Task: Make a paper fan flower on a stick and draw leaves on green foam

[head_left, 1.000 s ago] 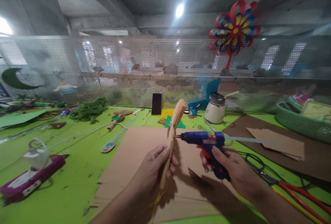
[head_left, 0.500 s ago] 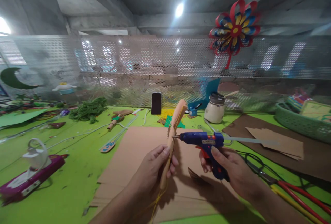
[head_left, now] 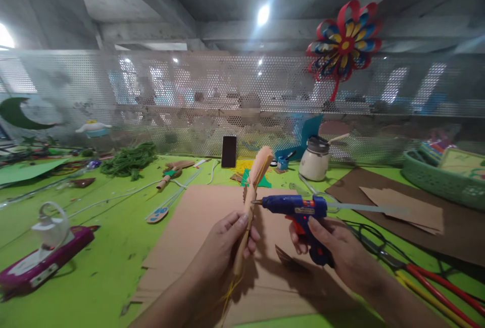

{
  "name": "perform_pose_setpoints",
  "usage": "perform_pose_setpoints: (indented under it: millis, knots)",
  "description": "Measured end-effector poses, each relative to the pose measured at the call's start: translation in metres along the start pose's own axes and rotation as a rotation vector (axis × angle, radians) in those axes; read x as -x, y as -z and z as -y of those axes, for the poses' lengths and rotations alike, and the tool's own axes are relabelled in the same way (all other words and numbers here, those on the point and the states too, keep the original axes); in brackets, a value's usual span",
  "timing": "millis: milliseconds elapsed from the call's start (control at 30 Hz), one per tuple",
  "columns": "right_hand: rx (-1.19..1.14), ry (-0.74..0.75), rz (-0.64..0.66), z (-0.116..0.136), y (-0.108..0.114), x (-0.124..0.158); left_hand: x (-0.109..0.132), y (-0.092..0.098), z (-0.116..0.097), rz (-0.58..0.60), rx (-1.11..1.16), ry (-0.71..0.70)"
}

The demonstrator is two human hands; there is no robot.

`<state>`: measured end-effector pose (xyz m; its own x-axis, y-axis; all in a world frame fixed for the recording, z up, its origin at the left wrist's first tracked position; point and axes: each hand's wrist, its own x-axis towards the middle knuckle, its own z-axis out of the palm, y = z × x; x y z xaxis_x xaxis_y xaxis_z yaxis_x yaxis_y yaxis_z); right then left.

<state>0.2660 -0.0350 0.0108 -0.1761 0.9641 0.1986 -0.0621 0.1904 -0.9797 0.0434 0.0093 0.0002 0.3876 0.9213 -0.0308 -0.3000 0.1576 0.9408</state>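
My left hand (head_left: 227, 247) is closed round a tan paper stick figure (head_left: 254, 181) that stands upright, with yellow thread hanging below my fist. My right hand (head_left: 333, 252) grips a blue hot glue gun (head_left: 299, 209) by its handle, a finger by the orange trigger. The gun's metal nozzle touches the right side of the stick at about mid-height. A clear glue stick pokes out of the gun's back to the right. Both hands hover above a sheet of brown cardboard (head_left: 204, 227).
On the green table: a purple tape dispenser (head_left: 41, 260) front left, green yarn (head_left: 131, 158) and a phone (head_left: 229, 151) at the back, a white jar (head_left: 316, 158), a green basket (head_left: 439, 176) far right, red-handled scissors (head_left: 428, 277). A paper pinwheel (head_left: 344, 40) hangs on the mesh screen.
The glue gun and my right hand have shifted slightly left, bringing the nozzle against the stick. My left hand has held almost still.
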Motion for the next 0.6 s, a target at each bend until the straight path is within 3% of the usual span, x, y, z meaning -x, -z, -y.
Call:
perform_pose_setpoints:
  millis: [600]
  knots:
    - [-0.026, -0.063, -0.034, -0.0014, -0.0069, 0.0004, 0.0052, -0.0074, -0.0079, -0.016, -0.015, 0.011]
